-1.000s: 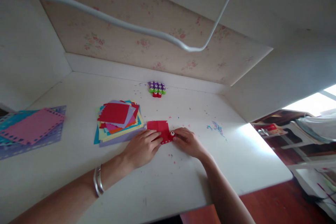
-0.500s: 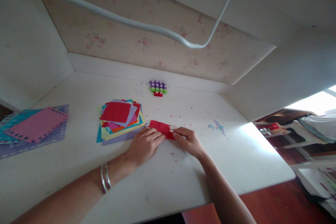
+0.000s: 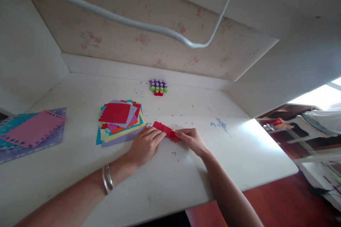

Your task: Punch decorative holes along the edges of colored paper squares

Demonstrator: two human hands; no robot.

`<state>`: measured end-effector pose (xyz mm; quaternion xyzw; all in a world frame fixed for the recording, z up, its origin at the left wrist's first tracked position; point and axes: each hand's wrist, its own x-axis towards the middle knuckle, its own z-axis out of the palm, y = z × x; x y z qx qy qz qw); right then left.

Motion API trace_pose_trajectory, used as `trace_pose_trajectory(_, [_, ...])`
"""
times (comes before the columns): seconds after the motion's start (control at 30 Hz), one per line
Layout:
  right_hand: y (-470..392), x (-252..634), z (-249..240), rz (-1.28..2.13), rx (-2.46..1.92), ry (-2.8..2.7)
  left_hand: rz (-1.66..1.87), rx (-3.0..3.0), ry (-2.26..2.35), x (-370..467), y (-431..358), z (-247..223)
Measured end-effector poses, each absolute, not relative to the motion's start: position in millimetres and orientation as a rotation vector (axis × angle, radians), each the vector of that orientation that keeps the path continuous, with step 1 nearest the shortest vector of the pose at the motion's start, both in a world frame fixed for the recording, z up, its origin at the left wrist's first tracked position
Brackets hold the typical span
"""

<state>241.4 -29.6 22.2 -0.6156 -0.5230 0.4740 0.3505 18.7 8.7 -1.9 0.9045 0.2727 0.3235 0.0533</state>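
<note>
My left hand (image 3: 146,142) grips the near left part of a small red paper (image 3: 162,127), its fingers closed over the edge. At the paper's right end is a small red craft punch (image 3: 174,136), pinched between the thumb and fingers of my right hand (image 3: 192,142). The paper's right edge meets the punch; exactly how it sits in the slot is too small to tell. Left of my left hand lies a stack of coloured paper (image 3: 115,113), a red sheet on top. Several purple, green and red craft punches (image 3: 159,87) stand grouped at the back.
Overlapping punched sheets (image 3: 34,127) in pink, blue and purple lie at the far left. A heap of tiny paper cutouts (image 3: 221,125) is on the right, with more scattered around. A white cable (image 3: 149,26) hangs across the upper view. The white desk's (image 3: 255,170) edge ends at the right.
The red paper has turned slightly and come up a little at the punch. My right hand has tilted with it. The whole view has shifted slightly.
</note>
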Motion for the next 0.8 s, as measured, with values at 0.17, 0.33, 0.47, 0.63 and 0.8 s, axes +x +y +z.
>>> trace_pose_trajectory(0.17, [-30,244,23,1.282,-1.594,-1.307,1.009,2.747,0.801,19,9,0])
trace_pose_trajectory(0.33, [-30,250,24,1.324,-1.515,-1.297,1.044,2.767,0.801,14,12,3])
trace_pose_trajectory(0.47, [-29,252,21,1.388,-1.386,-1.181,1.014,2.805,0.807,13,11,3])
trace_pose_trajectory(0.63, [-27,249,17,1.427,-1.19,-0.923,0.858,2.838,0.857,17,7,2])
trace_pose_trajectory(0.8, [-27,243,15,1.484,-1.15,-0.678,0.88,2.769,0.868,21,5,7])
